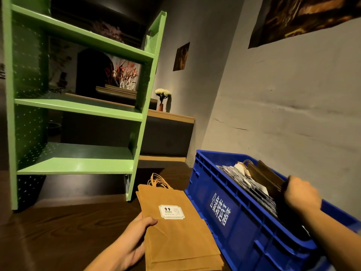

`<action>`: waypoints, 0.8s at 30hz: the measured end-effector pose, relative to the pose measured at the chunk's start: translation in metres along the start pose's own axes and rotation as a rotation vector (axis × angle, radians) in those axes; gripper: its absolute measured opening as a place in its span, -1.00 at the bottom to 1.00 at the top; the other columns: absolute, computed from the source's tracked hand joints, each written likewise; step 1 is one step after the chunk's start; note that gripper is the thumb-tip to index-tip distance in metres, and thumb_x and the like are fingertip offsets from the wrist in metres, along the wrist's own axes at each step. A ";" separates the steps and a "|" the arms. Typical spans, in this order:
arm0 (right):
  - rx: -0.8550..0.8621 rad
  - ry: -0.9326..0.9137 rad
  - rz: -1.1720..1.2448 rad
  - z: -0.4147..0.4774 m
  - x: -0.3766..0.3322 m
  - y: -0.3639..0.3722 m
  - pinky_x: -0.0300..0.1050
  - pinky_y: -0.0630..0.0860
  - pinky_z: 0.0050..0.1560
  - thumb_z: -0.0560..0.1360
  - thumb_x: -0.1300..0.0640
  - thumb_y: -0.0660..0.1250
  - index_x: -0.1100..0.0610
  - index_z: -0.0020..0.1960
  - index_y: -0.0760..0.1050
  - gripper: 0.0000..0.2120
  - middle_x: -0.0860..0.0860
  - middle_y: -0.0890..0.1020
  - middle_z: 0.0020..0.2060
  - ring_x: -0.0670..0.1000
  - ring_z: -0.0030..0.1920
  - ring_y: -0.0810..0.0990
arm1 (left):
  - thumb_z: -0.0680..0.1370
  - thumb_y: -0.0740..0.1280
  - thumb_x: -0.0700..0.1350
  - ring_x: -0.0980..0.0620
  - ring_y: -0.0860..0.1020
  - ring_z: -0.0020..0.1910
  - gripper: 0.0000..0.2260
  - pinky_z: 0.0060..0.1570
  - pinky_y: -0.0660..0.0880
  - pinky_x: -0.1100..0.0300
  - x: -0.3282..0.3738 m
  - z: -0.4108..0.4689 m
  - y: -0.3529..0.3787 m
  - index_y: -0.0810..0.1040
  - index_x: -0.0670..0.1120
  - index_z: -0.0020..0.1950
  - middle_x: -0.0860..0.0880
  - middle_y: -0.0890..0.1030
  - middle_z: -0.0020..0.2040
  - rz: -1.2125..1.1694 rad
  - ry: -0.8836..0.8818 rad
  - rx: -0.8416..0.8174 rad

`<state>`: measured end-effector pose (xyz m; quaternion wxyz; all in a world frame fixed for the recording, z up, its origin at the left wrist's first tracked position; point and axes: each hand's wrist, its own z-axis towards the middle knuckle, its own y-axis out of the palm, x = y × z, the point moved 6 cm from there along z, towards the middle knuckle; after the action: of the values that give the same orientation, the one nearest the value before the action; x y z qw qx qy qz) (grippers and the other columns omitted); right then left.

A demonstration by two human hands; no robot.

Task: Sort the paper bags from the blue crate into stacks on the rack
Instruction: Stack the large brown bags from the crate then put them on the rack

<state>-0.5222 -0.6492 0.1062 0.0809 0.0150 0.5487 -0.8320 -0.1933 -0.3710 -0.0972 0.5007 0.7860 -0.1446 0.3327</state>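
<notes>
A blue crate point(224, 208) with white characters on its side stands at the right, filled with upright paper bags point(259, 178), dark brown and printed ones. My right hand point(300, 194) reaches into the crate and grips the top of a dark brown bag. A flat stack of tan paper bags point(179, 231) with a 9.9 sticker and twisted handles lies on the dark wooden surface left of the crate. My left hand point(132, 243) holds that stack by its left edge. The green rack point(82, 110) stands at the left with bare shelves.
A grey wall runs close behind the crate, with dark pictures point(181, 56) hung on it. Behind the rack is a wooden ledge point(172, 116) carrying a small vase of white flowers point(162, 99). Dark wood-grain surface point(58, 231) lies in front of the rack.
</notes>
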 end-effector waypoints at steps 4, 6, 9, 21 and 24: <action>-0.052 0.004 -0.111 -0.008 -0.006 0.000 0.07 0.58 -0.15 0.56 0.24 0.22 0.14 -0.08 0.41 -0.94 0.10 0.51 -0.26 0.19 -0.21 0.55 | 0.63 0.15 -0.42 -0.34 0.70 -0.03 -0.65 -0.13 0.70 -0.19 0.000 0.001 0.001 0.49 -0.14 0.34 -0.38 0.70 0.07 0.006 -0.020 -0.002; -0.068 0.011 -0.121 -0.007 -0.004 0.002 0.07 0.59 -0.12 0.56 0.23 0.22 0.15 -0.08 0.42 -0.95 0.11 0.52 -0.25 0.20 -0.21 0.55 | 0.63 0.16 -0.41 -0.35 0.71 -0.03 -0.65 -0.13 0.70 -0.22 0.002 -0.001 -0.001 0.48 -0.13 0.36 -0.39 0.70 0.08 0.007 -0.019 -0.006; -0.105 0.035 -0.096 -0.007 -0.005 0.005 0.10 0.62 -0.11 0.56 0.24 0.22 0.17 -0.06 0.49 -0.92 0.11 0.55 -0.26 0.17 -0.21 0.59 | 0.64 0.15 -0.41 -0.35 0.69 0.01 -0.66 -0.07 0.67 -0.25 0.001 -0.002 -0.002 0.50 -0.14 0.33 -0.38 0.70 0.09 0.012 -0.012 -0.002; 0.031 0.056 -0.063 0.001 0.004 0.004 0.04 0.54 -0.12 0.65 -0.10 0.19 0.13 -0.08 0.49 -0.68 0.10 0.63 -0.16 0.19 -0.13 0.65 | 0.61 0.14 -0.44 -0.32 0.68 -0.01 -0.63 -0.12 0.69 -0.12 -0.002 0.001 -0.002 0.50 -0.21 0.36 -0.39 0.68 0.14 0.005 0.010 0.010; -0.150 0.101 0.044 0.003 0.008 0.017 0.06 0.55 -0.11 0.66 -0.18 0.11 0.11 -0.09 0.47 -0.60 0.08 0.61 -0.20 0.11 -0.18 0.60 | 0.60 0.14 -0.46 -0.33 0.65 -0.01 -0.63 -0.01 0.65 -0.12 -0.001 0.001 -0.001 0.50 -0.24 0.35 -0.41 0.65 0.17 0.002 0.022 0.026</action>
<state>-0.5271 -0.6596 0.0907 0.0723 0.0632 0.6123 -0.7848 -0.1938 -0.3715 -0.0987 0.4915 0.7887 -0.1355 0.3437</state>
